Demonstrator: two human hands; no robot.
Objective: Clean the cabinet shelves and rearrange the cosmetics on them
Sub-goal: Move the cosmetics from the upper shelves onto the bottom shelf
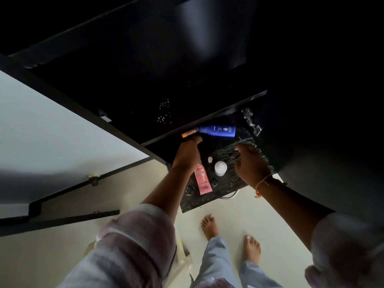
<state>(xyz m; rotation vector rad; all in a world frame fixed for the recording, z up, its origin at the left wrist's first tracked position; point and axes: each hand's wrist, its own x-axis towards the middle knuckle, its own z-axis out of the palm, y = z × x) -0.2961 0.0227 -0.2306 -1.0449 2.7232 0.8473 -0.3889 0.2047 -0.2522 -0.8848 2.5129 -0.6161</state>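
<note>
The rearranging step seems in hand: an orange tube [188,133] on the far shelf beside the blue bottle [218,130] is gripped by the left hand [187,154], a dark cloth [245,145] is pinched by the right hand [251,165], and next the tube probably must be placed near the pink tube [202,179].

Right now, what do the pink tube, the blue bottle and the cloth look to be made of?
Pink tube: soft plastic, slightly glossy, flat crimped end.
Blue bottle: probably hard plastic, smooth, with printed label; lying on its side.
Cloth: dark woven fabric, rough, with a frayed fringe at its edge, held under the right hand.
</note>
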